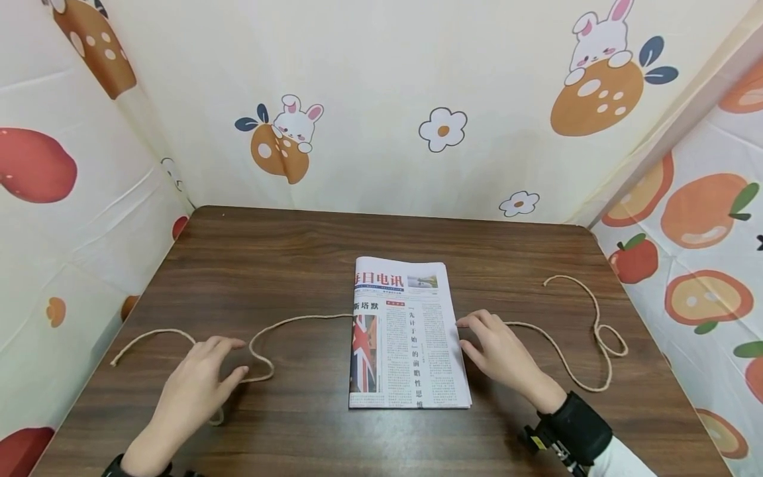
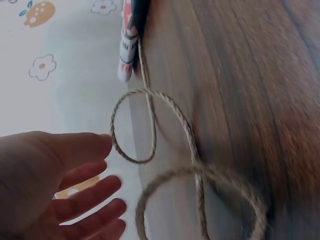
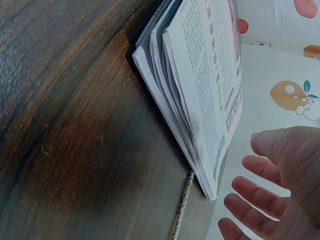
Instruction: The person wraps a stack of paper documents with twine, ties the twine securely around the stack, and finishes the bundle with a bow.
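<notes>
A folded newspaper [image 1: 411, 344] lies on the table, with a length of beige rope [image 1: 310, 317] passing beneath it and coming out on both sides. My left hand [image 1: 193, 384] hovers over the left part of the rope, fingers relaxed and thumb spread apart from them. In the left wrist view, the thumb tip overlaps a loop of the rope [image 2: 186, 125]. At the newspaper's right edge is my right hand [image 1: 501, 348], its fingers loosely extended and fingertips close to the paper. The right wrist view shows the newspaper's layered edges [image 3: 172, 95] and nothing in that hand.
The dark wooden table [image 1: 286, 265] stands against a cream curtain [image 1: 369, 79] printed with rabbits and flowers. Fruit-patterned cloth [image 1: 644, 305] hangs along the right side, and more cloth [image 1: 101, 265] on the left. The rope's right end [image 1: 597, 324] curls loosely on the table.
</notes>
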{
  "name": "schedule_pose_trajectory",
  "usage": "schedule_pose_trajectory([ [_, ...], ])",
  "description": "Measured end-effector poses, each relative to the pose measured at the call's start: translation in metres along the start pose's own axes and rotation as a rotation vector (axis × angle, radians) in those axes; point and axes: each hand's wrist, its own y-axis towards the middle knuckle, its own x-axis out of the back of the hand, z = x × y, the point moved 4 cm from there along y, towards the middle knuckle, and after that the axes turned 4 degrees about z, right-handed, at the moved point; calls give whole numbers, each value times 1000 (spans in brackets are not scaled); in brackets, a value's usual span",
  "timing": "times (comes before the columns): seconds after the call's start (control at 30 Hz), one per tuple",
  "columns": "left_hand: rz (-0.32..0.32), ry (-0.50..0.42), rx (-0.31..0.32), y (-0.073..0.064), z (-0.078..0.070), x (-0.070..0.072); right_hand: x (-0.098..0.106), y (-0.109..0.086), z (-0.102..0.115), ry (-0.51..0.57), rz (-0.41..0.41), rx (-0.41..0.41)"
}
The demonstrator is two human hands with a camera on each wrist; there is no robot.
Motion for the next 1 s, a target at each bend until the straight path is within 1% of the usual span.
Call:
schedule_pose_trajectory([
  [0.13,140,-6,44,-5,6,-4,0,0,1,3,-1,-2],
  [0.23,244,-5,97,-9,10,-8,0,0,1,3,-2,-1],
  [0.37,334,37,152,-12,18,-14,0,1,2,2,-8,3],
  [0.43,358,62,165,-13,21,-16,0,1,2,0,-11,4],
  [0.57,372,88,164,-16,25,-19,0,0,2,-4,-5,1],
  [0.7,355,92,149,-16,27,-20,0,1,1,-4,4,1],
  [0.83,306,98,123,-13,24,-18,1,3,2,1,4,9],
  [1.0,214,105,74,-3,10,-9,3,7,5,5,-7,31],
])
